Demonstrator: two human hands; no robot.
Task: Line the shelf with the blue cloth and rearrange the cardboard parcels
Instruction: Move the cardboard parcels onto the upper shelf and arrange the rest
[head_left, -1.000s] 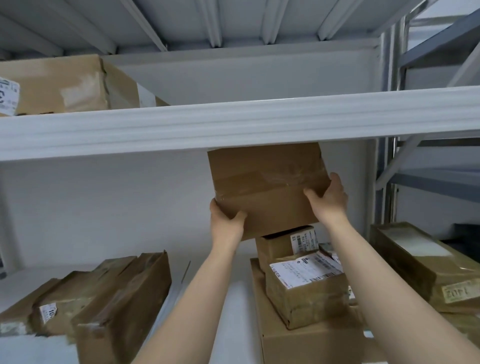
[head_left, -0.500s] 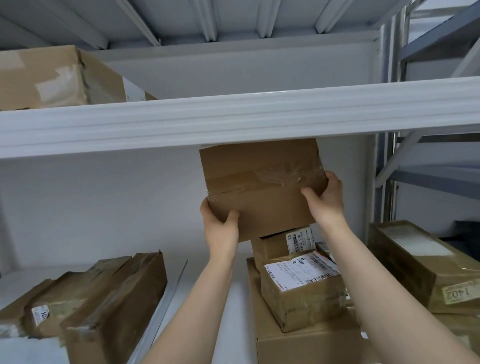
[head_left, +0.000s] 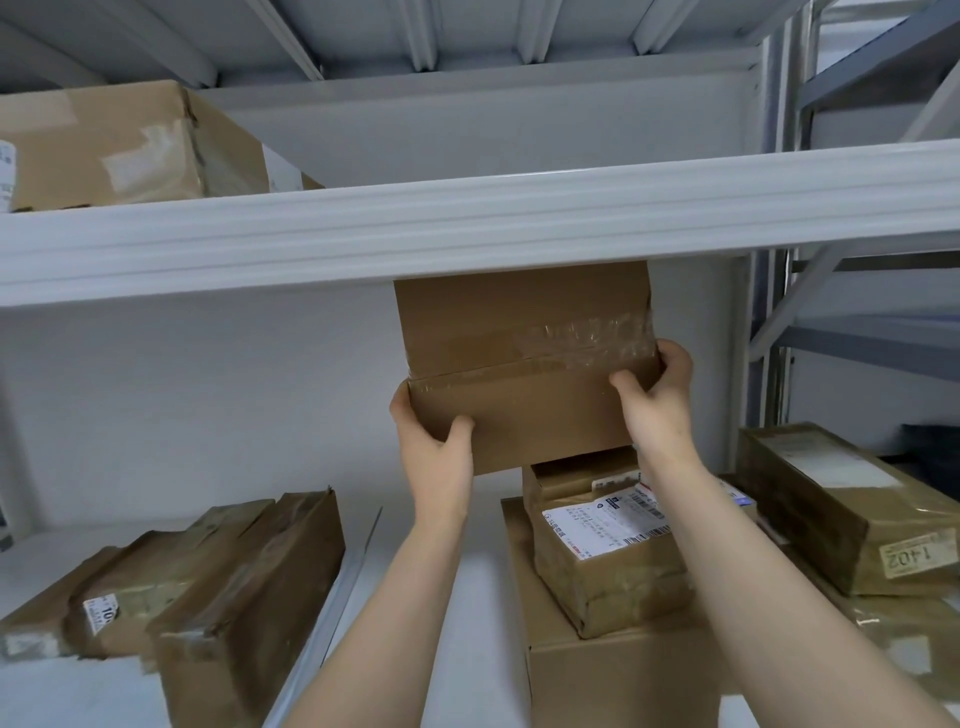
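I hold a brown taped cardboard parcel in the air with both hands, its top edge hidden behind the front rail of the upper white shelf. My left hand grips its lower left corner, thumb on the front face. My right hand grips its right side, thumb on the front. Below it stands a stack of parcels with white labels on a large box. No blue cloth is in view.
A large parcel sits on the upper shelf at left. On the lower shelf lie crumpled parcels at left and a long parcel marked 1402 at right. A grey rack stands beyond the right upright.
The parcel in my two hands has risen slightly toward the upper shelf's rail and drifted a little left. My grip on it is unchanged.
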